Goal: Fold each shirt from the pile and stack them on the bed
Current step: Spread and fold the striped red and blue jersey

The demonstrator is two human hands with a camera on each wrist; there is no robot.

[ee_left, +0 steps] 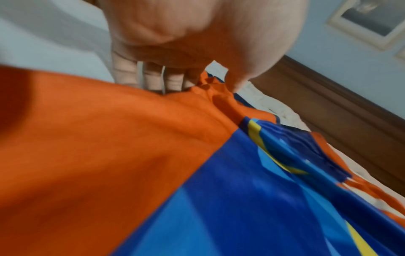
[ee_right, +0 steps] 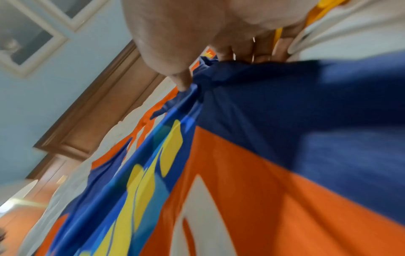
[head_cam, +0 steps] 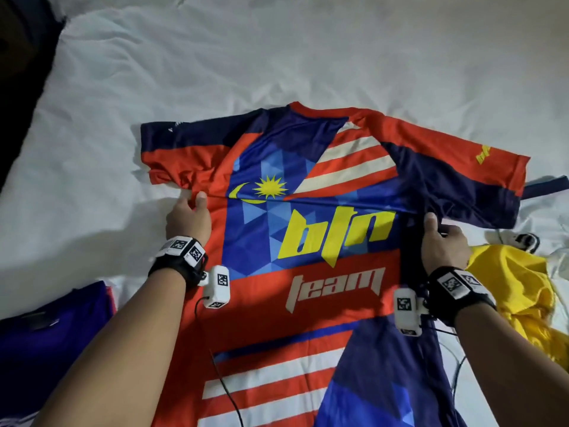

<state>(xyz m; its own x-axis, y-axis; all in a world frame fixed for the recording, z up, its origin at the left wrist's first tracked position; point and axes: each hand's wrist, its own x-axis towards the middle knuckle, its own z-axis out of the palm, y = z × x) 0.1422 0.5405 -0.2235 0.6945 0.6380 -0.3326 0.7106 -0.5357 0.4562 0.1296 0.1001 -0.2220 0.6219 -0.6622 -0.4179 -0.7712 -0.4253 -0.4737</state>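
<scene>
Currently mid-task: jersey spread on bed, unfolded. L hand pinching left side seam, R hand pinching right. Purple shirt near left, apparently folded; yellow shirt pending at right.

pale blue wall, brown wooden headboard, framed picture.

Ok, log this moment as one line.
left hand: pinches red-and-blue printed jersey | right hand: pinches jersey | jersey: unfolded on white bedsheet
</scene>
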